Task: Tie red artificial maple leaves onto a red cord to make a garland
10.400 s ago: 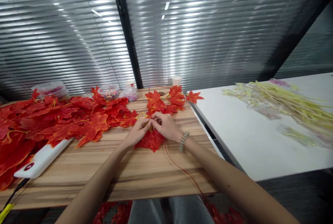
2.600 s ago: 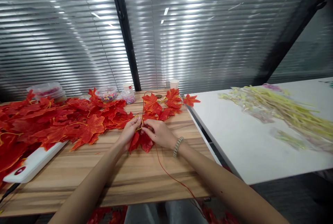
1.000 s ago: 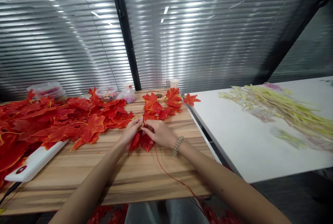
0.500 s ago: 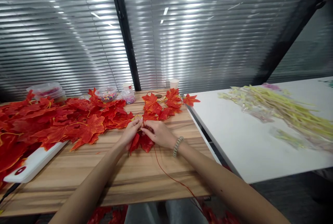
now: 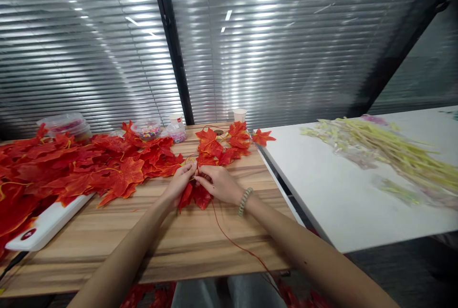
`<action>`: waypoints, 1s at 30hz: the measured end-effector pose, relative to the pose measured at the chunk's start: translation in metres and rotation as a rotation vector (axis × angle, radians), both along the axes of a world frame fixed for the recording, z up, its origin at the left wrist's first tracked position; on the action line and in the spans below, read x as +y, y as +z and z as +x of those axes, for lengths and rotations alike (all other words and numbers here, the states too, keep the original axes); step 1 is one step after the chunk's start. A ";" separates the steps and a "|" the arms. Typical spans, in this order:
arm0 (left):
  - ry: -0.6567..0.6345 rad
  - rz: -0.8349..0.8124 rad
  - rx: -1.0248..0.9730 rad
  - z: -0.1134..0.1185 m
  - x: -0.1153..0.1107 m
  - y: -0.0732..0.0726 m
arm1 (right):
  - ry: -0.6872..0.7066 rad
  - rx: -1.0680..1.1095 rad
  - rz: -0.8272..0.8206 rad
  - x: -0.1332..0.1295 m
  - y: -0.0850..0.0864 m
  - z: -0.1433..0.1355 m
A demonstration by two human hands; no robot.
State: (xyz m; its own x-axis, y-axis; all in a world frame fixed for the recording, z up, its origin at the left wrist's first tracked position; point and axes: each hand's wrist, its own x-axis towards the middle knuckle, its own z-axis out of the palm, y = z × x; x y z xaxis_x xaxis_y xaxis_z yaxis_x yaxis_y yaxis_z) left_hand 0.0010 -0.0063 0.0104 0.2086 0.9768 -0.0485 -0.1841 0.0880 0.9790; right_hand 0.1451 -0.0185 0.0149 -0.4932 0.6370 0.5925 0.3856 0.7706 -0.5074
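My left hand (image 5: pixel 182 182) and my right hand (image 5: pixel 217 183) meet over the wooden table, their fingertips pinched close together. Between them is the stem of a red artificial maple leaf (image 5: pixel 201 196), whose blade hangs below the fingers. A thin red cord (image 5: pixel 232 241) runs from near my right hand down over the table's front edge. My left fingers close on the stem; my right fingers pinch at the cord beside it, the exact grip partly hidden. Just beyond the hands lie several red leaves (image 5: pixel 209 143) joined with cord.
A big pile of red maple leaves (image 5: pixel 121 176) covers the left side, partly over a white power strip (image 5: pixel 50 224). Tubs of beads (image 5: pixel 146 129) and paper cups (image 5: pixel 239 115) stand at the back. On the white table (image 5: pixel 296 169) at right lie yellow stems (image 5: pixel 400 150) and plastic bags.
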 end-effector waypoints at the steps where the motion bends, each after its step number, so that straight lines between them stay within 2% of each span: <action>1: -0.004 0.004 0.003 0.000 0.000 0.000 | -0.003 -0.004 0.002 0.000 0.000 0.000; 19: 0.030 0.000 0.038 0.002 -0.001 0.002 | 0.001 -0.017 0.004 0.000 0.000 0.001; 30: 0.011 -0.003 0.056 0.001 0.000 -0.001 | 0.002 -0.043 -0.007 0.001 -0.001 0.001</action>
State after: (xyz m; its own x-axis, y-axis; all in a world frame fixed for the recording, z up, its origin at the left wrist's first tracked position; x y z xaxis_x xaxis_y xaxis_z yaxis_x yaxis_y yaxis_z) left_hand 0.0016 -0.0059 0.0092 0.1946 0.9789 -0.0625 -0.1298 0.0889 0.9875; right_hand 0.1460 -0.0171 0.0140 -0.5195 0.6402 0.5660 0.4060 0.7677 -0.4957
